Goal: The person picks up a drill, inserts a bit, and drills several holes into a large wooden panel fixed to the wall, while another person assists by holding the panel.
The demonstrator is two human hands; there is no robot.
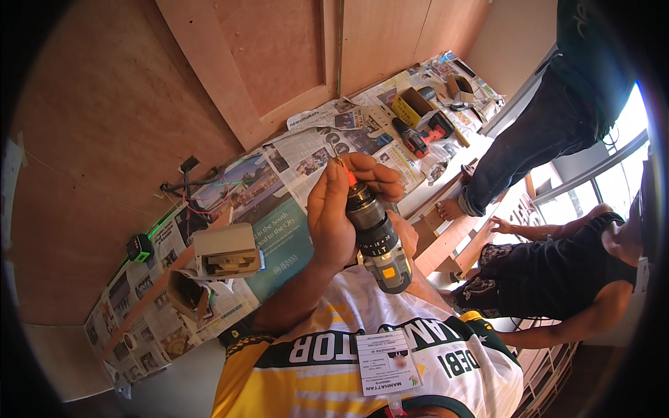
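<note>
Head view, the only one on my feed: I log a cordless drill point(380, 251) held up in front of the wearer's chest, chuck end pointing away, over the near edge of the newspaper-covered tabletop point(282, 240). The left hand point(333, 209) is half curled, thumb and fingers closed around the orange-red piece point(349, 179) at the drill's nose. The right hand point(405, 235) sits behind the drill body, mostly hidden; I cannot tell how far its fingers are closed. Left of the hands I note an open cardboard box point(224, 244) and loose wires point(191, 198); farther left, a small black device point(140, 247) showing green light. Beyond the hands lies a red-and-black drill point(418, 141), near a yellow box point(410, 108). At right, I record two other people: one in dark trousers point(533, 132), one in a black sleeveless top point(582, 261).
</note>
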